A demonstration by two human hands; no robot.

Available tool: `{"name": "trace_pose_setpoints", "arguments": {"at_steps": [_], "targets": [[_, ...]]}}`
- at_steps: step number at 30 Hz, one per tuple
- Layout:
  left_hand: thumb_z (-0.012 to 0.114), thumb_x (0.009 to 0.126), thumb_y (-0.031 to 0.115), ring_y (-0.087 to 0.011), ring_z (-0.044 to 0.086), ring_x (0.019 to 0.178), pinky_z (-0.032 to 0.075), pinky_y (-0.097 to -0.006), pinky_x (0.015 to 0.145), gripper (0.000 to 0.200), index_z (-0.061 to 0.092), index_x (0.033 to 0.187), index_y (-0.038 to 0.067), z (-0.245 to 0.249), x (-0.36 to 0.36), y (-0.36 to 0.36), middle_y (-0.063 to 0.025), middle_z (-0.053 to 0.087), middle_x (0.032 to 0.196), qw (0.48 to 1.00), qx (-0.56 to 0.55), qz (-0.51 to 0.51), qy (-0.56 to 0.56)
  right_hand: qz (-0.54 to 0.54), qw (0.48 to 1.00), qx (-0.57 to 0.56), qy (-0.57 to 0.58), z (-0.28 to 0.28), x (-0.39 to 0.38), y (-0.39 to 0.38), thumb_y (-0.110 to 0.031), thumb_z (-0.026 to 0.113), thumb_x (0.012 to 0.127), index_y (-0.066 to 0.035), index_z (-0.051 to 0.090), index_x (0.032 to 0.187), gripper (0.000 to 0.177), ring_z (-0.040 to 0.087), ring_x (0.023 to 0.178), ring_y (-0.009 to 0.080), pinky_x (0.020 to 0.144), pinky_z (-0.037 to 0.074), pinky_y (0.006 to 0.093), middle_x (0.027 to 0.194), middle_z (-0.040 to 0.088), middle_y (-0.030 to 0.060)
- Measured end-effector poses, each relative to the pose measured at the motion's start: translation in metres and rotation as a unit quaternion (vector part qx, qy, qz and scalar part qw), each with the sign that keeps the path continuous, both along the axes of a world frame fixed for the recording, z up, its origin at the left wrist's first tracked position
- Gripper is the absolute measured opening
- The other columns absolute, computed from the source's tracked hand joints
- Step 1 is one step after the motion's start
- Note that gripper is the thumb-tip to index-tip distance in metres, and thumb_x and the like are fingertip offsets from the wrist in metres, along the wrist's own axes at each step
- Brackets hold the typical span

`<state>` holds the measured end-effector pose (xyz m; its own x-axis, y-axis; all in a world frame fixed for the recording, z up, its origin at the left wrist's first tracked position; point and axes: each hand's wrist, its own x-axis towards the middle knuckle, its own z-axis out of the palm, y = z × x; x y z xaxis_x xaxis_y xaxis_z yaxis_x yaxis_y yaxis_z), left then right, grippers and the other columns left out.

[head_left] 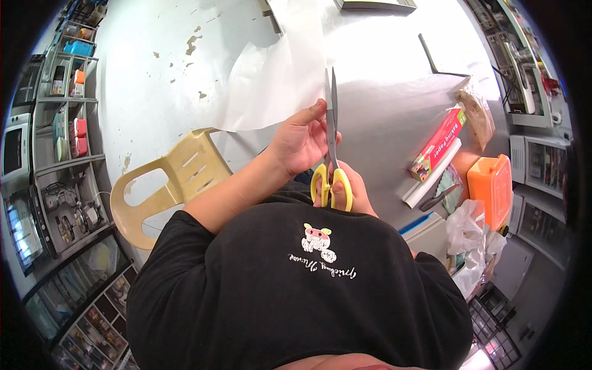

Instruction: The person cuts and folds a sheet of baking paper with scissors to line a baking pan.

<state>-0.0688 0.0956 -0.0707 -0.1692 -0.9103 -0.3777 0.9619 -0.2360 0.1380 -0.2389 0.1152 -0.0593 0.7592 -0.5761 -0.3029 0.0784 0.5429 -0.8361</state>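
My right hand, close to my body, grips the yellow handles of a pair of scissors, fingers through the loops. Its long blades point away from me and stand slightly apart. A large translucent white sheet of baking paper extends from the blades leftward and over the table's far part. My left hand pinches the sheet's near edge between thumb and fingers, right beside the blades. Part of the left fingers is hidden behind the scissors.
On the metal table to the right lie a red baking paper box, a white roll and a dark-handled tool. Farther right stands an orange container near plastic bags. A beige plastic chair stands left.
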Motion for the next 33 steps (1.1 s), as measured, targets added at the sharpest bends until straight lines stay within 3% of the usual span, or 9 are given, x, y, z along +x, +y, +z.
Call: {"name": "trace_pose_setpoints", "arguments": {"at_steps": [8,12,15,17,27,30,33], "targets": [[0.058,0.089,0.031,-0.0193,0.059,0.077,0.046,-0.0346,0.077,0.02,0.064,0.083,0.013,-0.0003,0.0035,-0.0011,-0.0074,0.064,0.079,1.0,-0.003,0.0,-0.006,0.004,0.997,-0.067,0.042,-0.0008,0.002,-0.002,-0.064,0.05,0.082,-0.002,0.05,0.095,0.063,0.059,0.058,0.0116,0.053,0.047,0.0233,0.075,0.055,0.0041],[0.058,0.09,0.031,-0.0193,0.058,0.077,0.046,-0.0345,0.078,0.021,0.064,0.082,0.013,0.0006,0.0048,-0.0015,-0.0076,0.064,0.079,1.0,0.007,0.003,-0.006,0.01,0.996,-0.081,0.045,0.0037,0.0039,-0.0033,-0.064,0.05,0.082,-0.002,0.05,0.094,0.063,0.059,0.057,0.0116,0.052,0.046,0.0234,0.074,0.055,0.0041],[0.058,0.09,0.031,-0.0191,0.058,0.076,0.045,-0.0342,0.078,0.021,0.064,0.081,0.013,-0.0004,0.0057,-0.001,-0.0075,0.064,0.078,1.0,0.004,0.004,-0.006,0.01,0.998,-0.05,0.036,0.0045,0.0038,-0.003,-0.06,0.057,0.08,-0.003,0.046,0.096,0.06,0.054,0.058,0.0095,0.053,0.044,0.0207,0.075,0.052,0.003],[0.058,0.09,0.031,-0.0189,0.058,0.076,0.045,-0.0341,0.078,0.021,0.064,0.081,0.013,-0.0003,0.0059,-0.0007,-0.0074,0.064,0.078,1.0,0.0,0.003,-0.007,0.011,0.994,-0.095,0.053,0.0041,0.0046,-0.0026,-0.064,0.049,0.083,-0.002,0.05,0.093,0.063,0.058,0.057,0.0117,0.052,0.046,0.0239,0.073,0.055,0.0037],[0.058,0.09,0.031,-0.0189,0.058,0.077,0.045,-0.0343,0.078,0.021,0.064,0.082,0.013,0.0014,0.0064,0.0006,-0.0072,0.064,0.078,1.0,-0.012,-0.003,-0.011,0.012,0.994,-0.084,0.063,0.008,0.0047,-0.002,-0.066,0.05,0.08,-0.002,0.05,0.094,0.066,0.059,0.057,0.0121,0.052,0.046,0.0242,0.073,0.055,0.0039],[0.058,0.089,0.031,-0.0187,0.058,0.077,0.045,-0.0346,0.078,0.02,0.063,0.082,0.013,0.0011,0.0065,0.0006,-0.0074,0.065,0.078,1.0,-0.02,-0.001,-0.007,0.01,0.996,-0.066,0.051,0.0077,0.0043,-0.0022,-0.063,0.057,0.078,-0.002,0.047,0.096,0.064,0.053,0.056,0.0095,0.053,0.045,0.0211,0.073,0.052,0.0029],[0.059,0.089,0.03,-0.0176,0.058,0.076,0.045,-0.0351,0.078,0.019,0.063,0.082,0.013,0.0081,0.0064,0.0008,-0.006,0.063,0.077,1.0,-0.008,0.009,-0.018,0.013,0.995,-0.079,0.064,0.0015,-0.0001,-0.0043,-0.068,0.051,0.078,-0.002,0.051,0.097,0.069,0.059,0.058,0.0121,0.052,0.046,0.0243,0.074,0.055,0.004]]}}
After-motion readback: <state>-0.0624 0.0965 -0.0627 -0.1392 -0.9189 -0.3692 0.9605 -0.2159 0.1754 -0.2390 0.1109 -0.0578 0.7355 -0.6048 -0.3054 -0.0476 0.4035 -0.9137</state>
